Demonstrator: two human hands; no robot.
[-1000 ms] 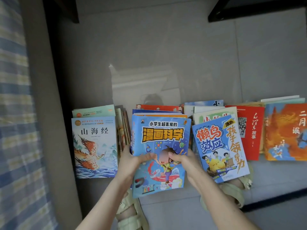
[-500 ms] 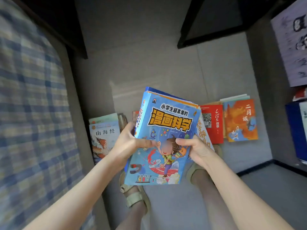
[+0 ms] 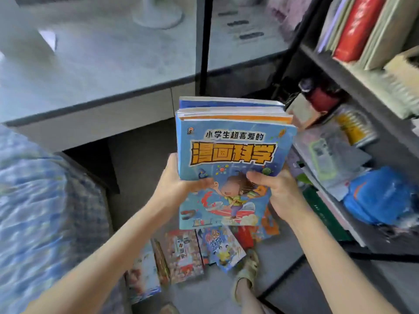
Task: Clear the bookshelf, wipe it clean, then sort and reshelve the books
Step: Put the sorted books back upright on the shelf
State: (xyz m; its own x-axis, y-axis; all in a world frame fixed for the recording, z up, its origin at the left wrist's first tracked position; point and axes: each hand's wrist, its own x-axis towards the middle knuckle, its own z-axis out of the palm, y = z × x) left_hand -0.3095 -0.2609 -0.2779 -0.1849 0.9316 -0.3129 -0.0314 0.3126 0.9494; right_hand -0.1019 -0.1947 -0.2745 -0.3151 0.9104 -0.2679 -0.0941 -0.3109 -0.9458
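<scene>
A stack of blue comic-science books (image 3: 233, 143) is held up at chest height in the middle of the view. My left hand (image 3: 175, 184) grips its left edge with the thumb across the cover. My right hand (image 3: 276, 191) grips the right edge the same way. Below the stack, other picture books (image 3: 183, 254) lie spread on the floor. The dark bookshelf (image 3: 362, 98) stands at the right, a short way from the stack.
The shelf holds upright books including a red one (image 3: 356, 26), loose papers and a blue bag (image 3: 381, 196). A grey desk (image 3: 95, 71) runs across the back. Blue plaid bedding (image 3: 38, 211) fills the left. My sandalled foot (image 3: 248, 266) is beside the floor books.
Both hands lifted the stack off the floor row to chest height. The view swung up and right, bringing the desk and the bookshelf into sight.
</scene>
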